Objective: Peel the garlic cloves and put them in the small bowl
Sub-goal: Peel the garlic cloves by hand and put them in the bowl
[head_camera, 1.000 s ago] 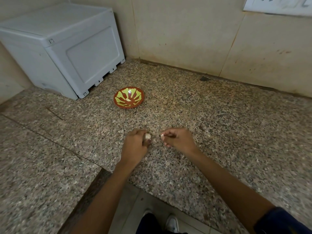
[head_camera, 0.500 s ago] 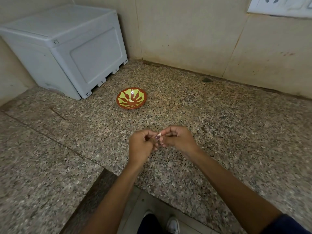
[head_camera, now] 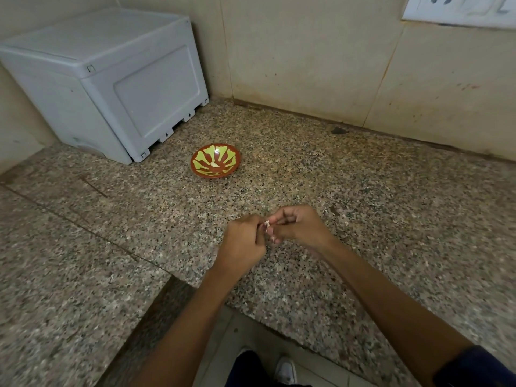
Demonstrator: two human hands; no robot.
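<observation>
Your left hand (head_camera: 242,241) and right hand (head_camera: 300,226) meet in a tight grip, both pinching the garlic clove (head_camera: 267,223); beyond the grip, small bowl (head_camera: 215,160) on the counter (head_camera: 363,191). No readable writing.

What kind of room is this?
Probably a home kitchen: a speckled granite countertop, tiled wall with a switch plate, and a small painted bowl set out for garlic.
</observation>
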